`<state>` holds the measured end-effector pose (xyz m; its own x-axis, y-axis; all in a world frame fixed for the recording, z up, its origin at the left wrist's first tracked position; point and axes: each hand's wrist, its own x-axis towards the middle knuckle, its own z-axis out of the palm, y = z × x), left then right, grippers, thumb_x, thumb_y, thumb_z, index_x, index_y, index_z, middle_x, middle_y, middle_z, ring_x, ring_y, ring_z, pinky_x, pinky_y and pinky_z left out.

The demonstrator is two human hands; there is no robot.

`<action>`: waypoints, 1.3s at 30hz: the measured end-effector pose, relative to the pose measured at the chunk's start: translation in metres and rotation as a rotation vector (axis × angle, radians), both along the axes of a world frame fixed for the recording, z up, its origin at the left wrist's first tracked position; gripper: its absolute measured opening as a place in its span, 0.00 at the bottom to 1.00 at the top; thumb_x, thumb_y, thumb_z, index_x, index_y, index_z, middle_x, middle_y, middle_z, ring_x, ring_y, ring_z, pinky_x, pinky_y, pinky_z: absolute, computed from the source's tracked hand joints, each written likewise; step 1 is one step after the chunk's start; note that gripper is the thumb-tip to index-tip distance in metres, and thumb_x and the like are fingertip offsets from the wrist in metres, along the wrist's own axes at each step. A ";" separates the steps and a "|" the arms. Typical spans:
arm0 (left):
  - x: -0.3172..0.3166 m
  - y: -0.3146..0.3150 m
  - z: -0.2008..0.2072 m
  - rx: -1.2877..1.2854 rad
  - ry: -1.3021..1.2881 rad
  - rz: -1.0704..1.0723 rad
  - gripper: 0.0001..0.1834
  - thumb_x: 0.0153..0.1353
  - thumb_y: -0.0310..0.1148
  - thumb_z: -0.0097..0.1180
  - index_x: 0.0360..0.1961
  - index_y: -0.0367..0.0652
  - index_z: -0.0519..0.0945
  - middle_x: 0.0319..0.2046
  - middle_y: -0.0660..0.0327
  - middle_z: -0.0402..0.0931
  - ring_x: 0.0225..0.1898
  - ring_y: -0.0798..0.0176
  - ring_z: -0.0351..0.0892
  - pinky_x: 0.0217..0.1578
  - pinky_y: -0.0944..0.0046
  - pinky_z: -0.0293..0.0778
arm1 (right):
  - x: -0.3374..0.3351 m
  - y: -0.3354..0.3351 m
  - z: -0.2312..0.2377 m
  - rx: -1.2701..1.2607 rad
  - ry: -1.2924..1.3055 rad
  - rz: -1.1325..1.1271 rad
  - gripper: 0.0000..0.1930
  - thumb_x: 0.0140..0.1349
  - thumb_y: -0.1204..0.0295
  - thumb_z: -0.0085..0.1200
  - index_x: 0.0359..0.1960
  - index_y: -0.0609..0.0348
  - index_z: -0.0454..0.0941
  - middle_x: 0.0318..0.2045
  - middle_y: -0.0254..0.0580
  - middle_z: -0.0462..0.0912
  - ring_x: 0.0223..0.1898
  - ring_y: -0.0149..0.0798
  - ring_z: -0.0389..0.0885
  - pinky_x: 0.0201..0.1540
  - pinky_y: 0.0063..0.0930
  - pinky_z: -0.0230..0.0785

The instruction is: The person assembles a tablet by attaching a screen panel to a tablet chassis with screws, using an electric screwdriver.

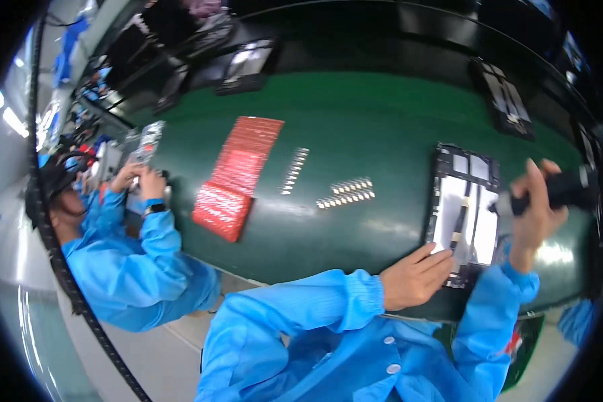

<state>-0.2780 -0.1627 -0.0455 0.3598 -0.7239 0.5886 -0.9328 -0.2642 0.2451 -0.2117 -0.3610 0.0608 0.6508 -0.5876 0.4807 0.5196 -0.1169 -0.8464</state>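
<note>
An opened tablet [487, 228] lies in front of me on the green bench, its black frame around pale flat panels, with a dark ribbon strip [459, 224] along the middle. My left hand [417, 278] rests on its lower left edge, fingers stretched out over the frame. In my right hand [536, 211] is a black electric screwdriver [569, 189], held sideways with my fingers wrapped round it. Its narrow end points at the right side of the tablet; whether the tip touches is too blurred to tell.
Red bubble-wrap pouches [231, 181] lie left of centre. Between them and the tablet are several strips of small metallic parts [345, 193]. More opened units [248, 63] [504, 97] stand along the bench's far side. A co-worker [127, 254] in blue handles something at the left.
</note>
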 end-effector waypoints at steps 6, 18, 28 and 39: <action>0.116 -0.004 -0.009 -0.069 -0.189 0.193 0.12 0.50 0.31 0.59 0.34 0.37 0.75 0.39 0.50 0.72 0.47 0.50 0.72 0.48 0.49 0.69 | -0.023 -0.011 -0.017 0.006 -0.010 0.010 0.13 0.55 0.82 0.57 0.41 0.65 0.71 0.19 0.35 0.73 0.17 0.28 0.70 0.25 0.24 0.66; 0.266 -0.004 0.029 0.345 -0.004 0.669 0.19 0.55 0.31 0.56 0.48 0.36 0.76 0.53 0.51 0.72 0.55 0.49 0.70 0.58 0.45 0.61 | -0.032 0.012 -0.012 0.215 0.258 0.294 0.14 0.51 0.85 0.60 0.37 0.61 0.70 0.18 0.33 0.75 0.16 0.27 0.74 0.19 0.19 0.65; 0.282 -0.226 0.045 0.448 0.021 0.290 0.29 0.44 0.47 0.67 0.42 0.37 0.74 0.40 0.48 0.75 0.42 0.43 0.75 0.41 0.49 0.71 | -0.040 -0.013 -0.033 -0.042 0.161 0.221 0.10 0.47 0.76 0.63 0.30 0.60 0.74 0.13 0.27 0.71 0.15 0.21 0.65 0.18 0.19 0.59; 0.334 -0.196 0.048 0.289 -0.297 0.441 0.29 0.39 0.18 0.50 0.50 0.34 0.71 0.51 0.48 0.71 0.51 0.45 0.72 0.50 0.51 0.68 | -0.033 -0.007 -0.036 0.092 -0.018 0.345 0.11 0.50 0.75 0.62 0.32 0.60 0.73 0.14 0.30 0.66 0.17 0.23 0.62 0.20 0.22 0.57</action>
<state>0.0563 -0.3585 0.0026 0.5128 -0.6896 0.5113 -0.7376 -0.6587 -0.1486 -0.2444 -0.3683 0.0246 0.8106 -0.3756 0.4493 0.5300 0.1442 -0.8357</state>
